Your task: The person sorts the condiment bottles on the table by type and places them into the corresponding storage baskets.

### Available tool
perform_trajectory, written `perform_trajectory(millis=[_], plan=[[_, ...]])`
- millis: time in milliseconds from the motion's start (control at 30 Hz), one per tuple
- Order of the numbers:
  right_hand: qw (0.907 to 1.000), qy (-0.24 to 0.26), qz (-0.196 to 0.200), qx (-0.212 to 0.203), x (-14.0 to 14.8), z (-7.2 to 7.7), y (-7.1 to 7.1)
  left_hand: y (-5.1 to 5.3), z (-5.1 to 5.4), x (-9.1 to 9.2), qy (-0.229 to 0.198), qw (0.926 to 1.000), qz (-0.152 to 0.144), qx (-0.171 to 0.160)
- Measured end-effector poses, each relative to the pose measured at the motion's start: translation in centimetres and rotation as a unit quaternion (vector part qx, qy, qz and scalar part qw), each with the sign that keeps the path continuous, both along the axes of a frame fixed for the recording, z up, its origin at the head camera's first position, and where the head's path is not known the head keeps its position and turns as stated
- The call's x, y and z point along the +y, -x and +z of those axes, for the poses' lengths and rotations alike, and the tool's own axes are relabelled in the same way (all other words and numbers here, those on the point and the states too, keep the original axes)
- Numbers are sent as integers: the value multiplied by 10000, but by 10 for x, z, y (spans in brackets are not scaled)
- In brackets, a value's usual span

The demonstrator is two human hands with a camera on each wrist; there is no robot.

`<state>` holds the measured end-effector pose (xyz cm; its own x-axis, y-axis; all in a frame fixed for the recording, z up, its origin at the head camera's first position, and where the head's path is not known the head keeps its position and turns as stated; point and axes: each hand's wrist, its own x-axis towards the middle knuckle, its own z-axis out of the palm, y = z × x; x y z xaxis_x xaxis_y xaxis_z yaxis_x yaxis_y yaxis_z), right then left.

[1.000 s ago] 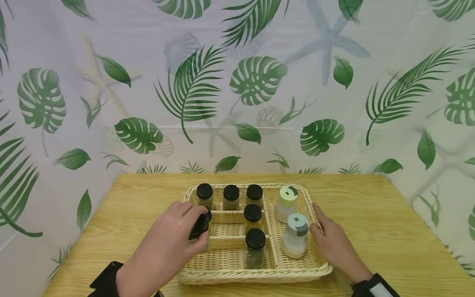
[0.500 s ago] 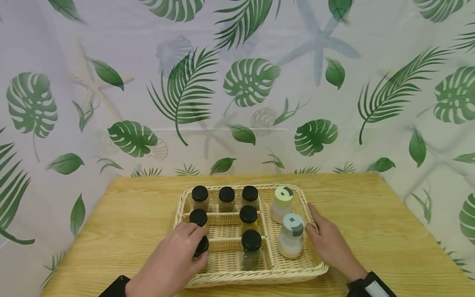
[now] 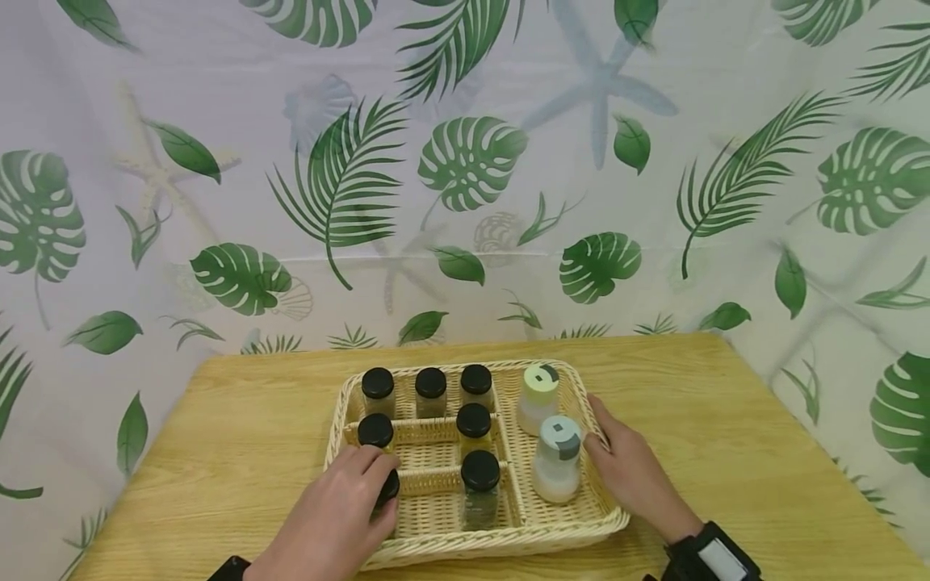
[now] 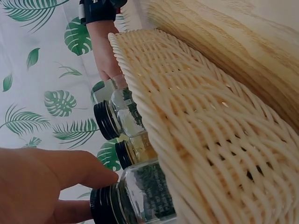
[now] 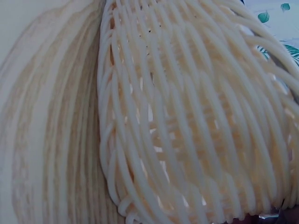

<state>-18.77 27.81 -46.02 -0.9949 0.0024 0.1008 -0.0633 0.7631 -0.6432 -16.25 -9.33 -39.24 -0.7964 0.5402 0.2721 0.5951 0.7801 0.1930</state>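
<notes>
My left hand pinches the black lid of a square glass spice jar at the front left of a divided wicker basket. Dark green flakes show through its glass in the left wrist view. With my right hand I grip the basket's right rim, thumb on the inner side. A matching jar stands in the same front compartment, to the right. Another black-lidded jar stands just behind my left fingers. Woven basket wall fills most of the right wrist view.
Several black-lidded jars, one a back jar, fill the rear compartments. The right compartment holds a yellow-topped shaker and a pale-blue-topped shaker. Beneath lies a wooden table; a leaf-patterned cloth hangs behind.
My left hand has lowered the jar into the front-left compartment, uncovering the jar behind it. My right hand stays on the rim. The whole scene has shifted slightly left in view.
</notes>
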Motion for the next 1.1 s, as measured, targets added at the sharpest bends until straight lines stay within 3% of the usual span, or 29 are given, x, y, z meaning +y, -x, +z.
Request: perform_trajectory(millis=[267,533,767,1100], plan=[[10000,21,-46,-22,4,3,0,1,-1,6,329,9986,343,248],[9998,112,-93,-114,6,3,-1,2,-7,6,419,9935,319,1009],[9997,153,-178,-30,6,1,2,3,-8,7,452,9926,414,1051],[9977,456,-313,-402,3,-2,5,3,-12,4,282,9871,410,1521]])
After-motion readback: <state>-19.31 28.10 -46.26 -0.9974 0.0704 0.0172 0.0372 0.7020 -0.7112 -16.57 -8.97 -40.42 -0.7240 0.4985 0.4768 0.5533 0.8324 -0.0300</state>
